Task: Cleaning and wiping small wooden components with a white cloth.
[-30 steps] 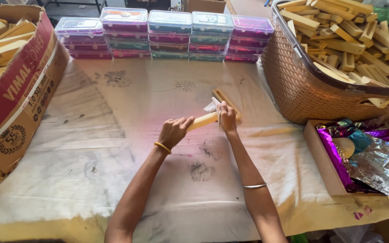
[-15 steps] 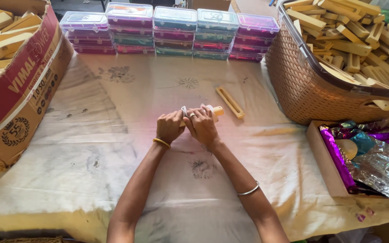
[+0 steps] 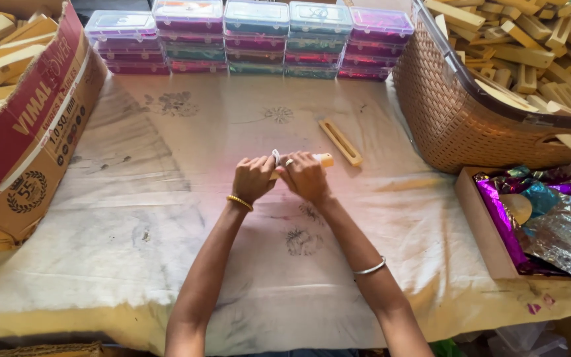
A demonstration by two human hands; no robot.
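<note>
At the middle of the cloth-covered tabletop the left hand and the right hand meet, both closed around one pale wooden stick — a white piece (too small to identify) shows between them — while a flat wooden holder lies just beside.

We read this as small packing workshop: cloth-covered table as centre; stacked plastic boxes along its far edge, wicker basket of wooden sticks at right, cardboard carton at left, foil wrappers at right.
</note>
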